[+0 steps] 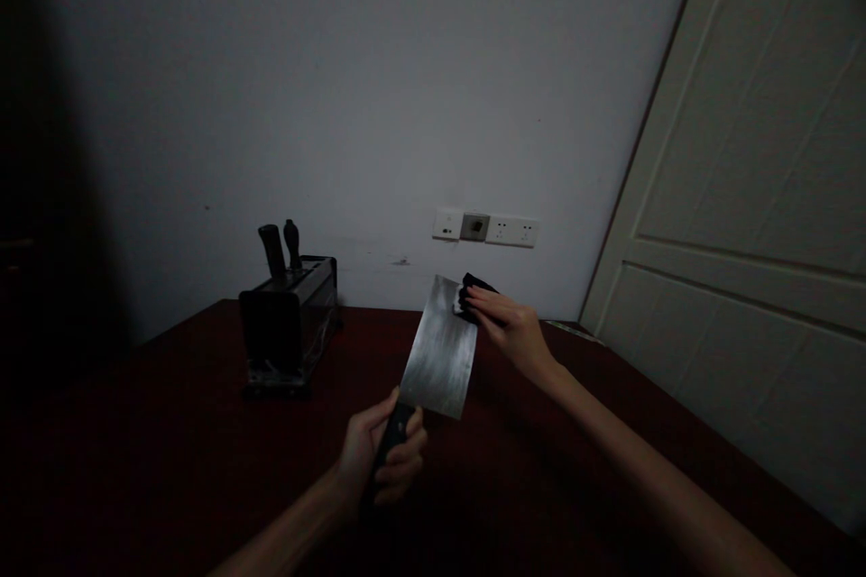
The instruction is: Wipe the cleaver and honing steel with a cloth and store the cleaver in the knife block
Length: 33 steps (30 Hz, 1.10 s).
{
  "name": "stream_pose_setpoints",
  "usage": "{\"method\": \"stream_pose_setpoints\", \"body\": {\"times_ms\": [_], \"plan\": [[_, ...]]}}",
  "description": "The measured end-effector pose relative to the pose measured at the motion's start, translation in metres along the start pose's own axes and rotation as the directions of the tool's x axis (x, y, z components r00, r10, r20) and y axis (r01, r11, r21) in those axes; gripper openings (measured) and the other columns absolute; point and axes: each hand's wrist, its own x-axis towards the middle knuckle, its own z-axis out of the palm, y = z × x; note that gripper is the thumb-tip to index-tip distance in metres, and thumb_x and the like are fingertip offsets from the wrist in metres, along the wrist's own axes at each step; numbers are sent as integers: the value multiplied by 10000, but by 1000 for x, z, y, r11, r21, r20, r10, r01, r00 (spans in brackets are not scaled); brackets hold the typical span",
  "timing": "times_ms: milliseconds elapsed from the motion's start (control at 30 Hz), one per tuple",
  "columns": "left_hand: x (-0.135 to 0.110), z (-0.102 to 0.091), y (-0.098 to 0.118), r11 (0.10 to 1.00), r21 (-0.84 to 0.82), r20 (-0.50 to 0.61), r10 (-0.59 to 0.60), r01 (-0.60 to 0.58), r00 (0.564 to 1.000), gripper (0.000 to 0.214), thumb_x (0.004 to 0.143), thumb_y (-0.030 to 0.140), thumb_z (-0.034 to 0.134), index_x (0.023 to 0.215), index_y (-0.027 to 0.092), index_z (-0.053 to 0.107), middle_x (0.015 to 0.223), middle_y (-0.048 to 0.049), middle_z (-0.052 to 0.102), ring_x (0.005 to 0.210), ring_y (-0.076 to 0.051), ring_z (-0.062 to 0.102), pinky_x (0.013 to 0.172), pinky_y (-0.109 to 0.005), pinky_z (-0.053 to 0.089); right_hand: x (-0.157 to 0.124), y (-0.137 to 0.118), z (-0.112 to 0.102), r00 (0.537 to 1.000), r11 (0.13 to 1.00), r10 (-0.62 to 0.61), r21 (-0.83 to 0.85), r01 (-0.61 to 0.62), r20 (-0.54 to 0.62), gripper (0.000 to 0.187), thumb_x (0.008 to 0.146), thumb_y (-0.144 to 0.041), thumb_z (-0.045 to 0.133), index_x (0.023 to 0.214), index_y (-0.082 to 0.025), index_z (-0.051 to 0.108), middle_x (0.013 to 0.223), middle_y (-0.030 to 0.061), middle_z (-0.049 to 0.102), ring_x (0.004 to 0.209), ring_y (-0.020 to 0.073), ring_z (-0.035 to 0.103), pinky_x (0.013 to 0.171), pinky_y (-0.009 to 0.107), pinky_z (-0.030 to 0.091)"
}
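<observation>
My left hand (382,455) is closed round the black handle of a cleaver (439,350), whose broad steel blade points up and away over the dark red table (169,451). My right hand (511,325) pinches a small dark cloth (470,288) against the far top corner of the blade. Both forearms reach in from the bottom of the picture.
A dark knife block (290,325) with two black handles sticking out stands on the table at the back left. A row of wall sockets (485,228) sits on the white wall behind. A white door (758,216) is at the right. The room is dim.
</observation>
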Motion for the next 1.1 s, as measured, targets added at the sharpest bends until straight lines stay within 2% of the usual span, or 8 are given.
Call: {"method": "stream_pose_setpoints", "body": {"times_ms": [300, 467, 633, 933, 1100], "plan": [[0, -3, 3, 998, -34, -20, 59, -60, 998, 468, 905, 441, 136, 739, 147, 461, 496, 51, 332, 308, -41, 174, 266, -147, 254, -36, -28, 8, 996, 998, -27, 57, 23, 80, 287, 815, -139, 521, 1060, -241, 630, 1123, 59, 631, 1080, 198, 557, 910, 395, 495], [0, -3, 6, 998, -34, -19, 56, -57, 998, 454, 907, 425, 140, 747, 146, 460, 499, 49, 336, 307, -42, 187, 263, -148, 271, -57, -46, 11, 990, 996, -65, 77, 55, 126, 310, 823, -125, 510, 1098, -232, 604, 1141, 64, 621, 1097, 186, 544, 919, 388, 490], [-1, -1, 6, 997, -39, -37, 60, -61, 998, 453, 907, 430, 153, 741, 143, 460, 496, 53, 327, 308, -40, 187, 264, -142, 282, -72, -59, 12, 975, 994, -89, 85, 73, 203, 323, 819, -79, 493, 1113, -165, 594, 1161, 102, 606, 1127, 184, 519, 940, 367, 475], [0, 0, 5, 997, -28, -54, 76, -78, 996, 479, 907, 428, 128, 737, 146, 476, 494, 49, 325, 309, -43, 189, 264, -148, 294, -65, -66, 14, 963, 988, -130, 115, 105, 236, 301, 829, -86, 483, 1101, -145, 596, 1150, 110, 611, 1125, 176, 520, 935, 359, 477], [0, -3, 1, 998, -42, -76, 53, -57, 996, 460, 895, 458, 204, 745, 134, 494, 492, 48, 345, 304, -41, 197, 263, -153, 284, -54, -75, 24, 951, 983, -160, 132, 128, 266, 296, 844, -111, 468, 1109, -152, 594, 1157, 104, 608, 1134, 177, 511, 944, 352, 468]]}}
